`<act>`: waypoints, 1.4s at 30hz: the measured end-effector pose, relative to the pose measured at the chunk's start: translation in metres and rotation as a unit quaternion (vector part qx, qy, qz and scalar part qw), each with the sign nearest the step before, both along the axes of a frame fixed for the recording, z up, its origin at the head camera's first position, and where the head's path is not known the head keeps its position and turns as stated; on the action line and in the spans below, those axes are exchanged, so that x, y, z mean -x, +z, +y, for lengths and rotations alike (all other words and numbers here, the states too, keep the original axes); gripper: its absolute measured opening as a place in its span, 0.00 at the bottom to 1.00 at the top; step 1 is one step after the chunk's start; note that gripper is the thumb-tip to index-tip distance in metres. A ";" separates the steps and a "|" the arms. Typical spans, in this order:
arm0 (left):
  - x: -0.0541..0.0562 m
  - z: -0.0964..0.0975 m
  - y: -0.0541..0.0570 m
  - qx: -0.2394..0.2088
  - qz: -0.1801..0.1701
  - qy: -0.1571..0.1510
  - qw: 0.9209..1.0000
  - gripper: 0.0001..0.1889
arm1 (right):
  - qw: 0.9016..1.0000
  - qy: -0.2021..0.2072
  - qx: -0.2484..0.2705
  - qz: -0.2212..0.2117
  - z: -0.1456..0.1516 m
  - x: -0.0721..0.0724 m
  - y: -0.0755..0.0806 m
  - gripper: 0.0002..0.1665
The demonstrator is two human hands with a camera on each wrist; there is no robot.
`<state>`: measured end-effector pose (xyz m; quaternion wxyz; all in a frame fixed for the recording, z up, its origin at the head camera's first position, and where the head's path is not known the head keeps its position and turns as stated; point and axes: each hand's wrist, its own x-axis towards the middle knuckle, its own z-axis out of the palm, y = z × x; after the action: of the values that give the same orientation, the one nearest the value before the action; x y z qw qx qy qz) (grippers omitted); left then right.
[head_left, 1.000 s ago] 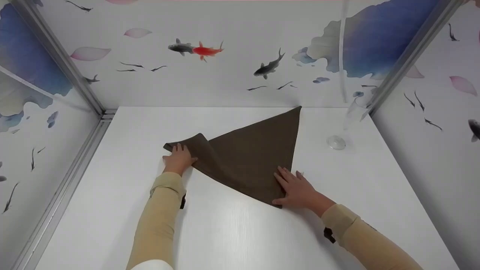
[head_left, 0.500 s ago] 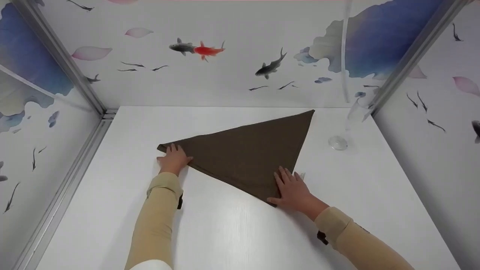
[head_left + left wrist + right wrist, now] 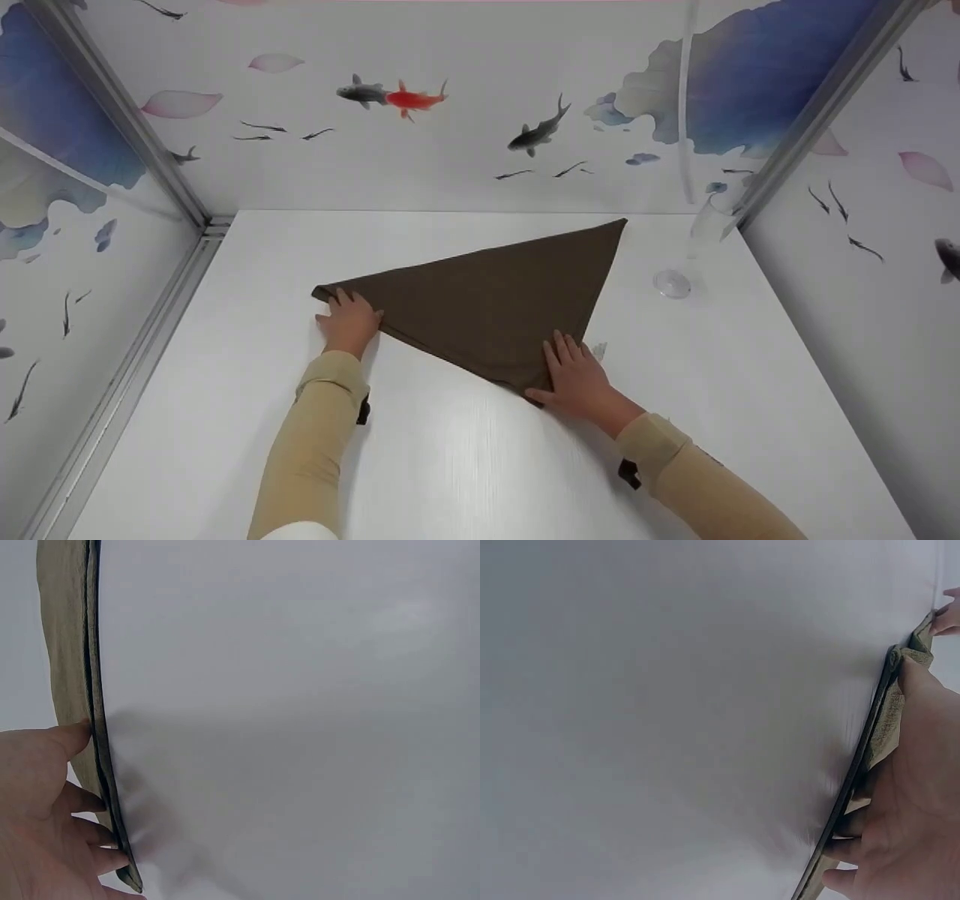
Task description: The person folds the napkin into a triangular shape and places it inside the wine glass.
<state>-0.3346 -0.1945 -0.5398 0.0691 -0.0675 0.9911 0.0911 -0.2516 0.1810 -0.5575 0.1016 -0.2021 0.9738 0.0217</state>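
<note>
A dark brown cloth (image 3: 487, 300), folded into a triangle, lies flat on the white table (image 3: 450, 465). On its left corner rests my left hand (image 3: 351, 322), fingers spread over the edge. My right hand (image 3: 577, 379) presses the near right corner, fingers straight and thumb out to the left. The left wrist view shows the layered edge of the cloth (image 3: 71, 637) running under the fingertips. In the right wrist view the cloth (image 3: 885, 720) passes beneath the right hand (image 3: 922, 787), with small creases by the thumb.
A clear stemmed glass (image 3: 671, 284) stands at the back right, its base and upper part showing. A small pale tag (image 3: 599, 351) lies beside the right hand. Printed walls (image 3: 450, 165) enclose the table at the back and sides.
The raised fold near the left hand has flattened out, and the cloth's far corner has shifted right. My left hand moved slightly left; my right hand slid a little left along with the near corner.
</note>
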 end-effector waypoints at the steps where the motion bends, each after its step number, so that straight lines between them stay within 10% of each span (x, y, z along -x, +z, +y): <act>1: -0.001 0.001 0.000 -0.001 0.005 0.001 1.000 0.37 | 1.000 -0.002 0.003 -0.002 -0.001 0.000 0.000 0.57; 42: -0.033 0.040 -0.003 -0.037 0.003 -0.039 0.999 0.42 | 0.995 -0.071 0.056 -0.035 -0.062 0.000 0.002 0.62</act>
<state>-0.3020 -0.1541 -0.5431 0.0726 -0.0255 0.9891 0.1255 -0.2515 0.1190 -0.5555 0.1255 -0.1382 0.9813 -0.0469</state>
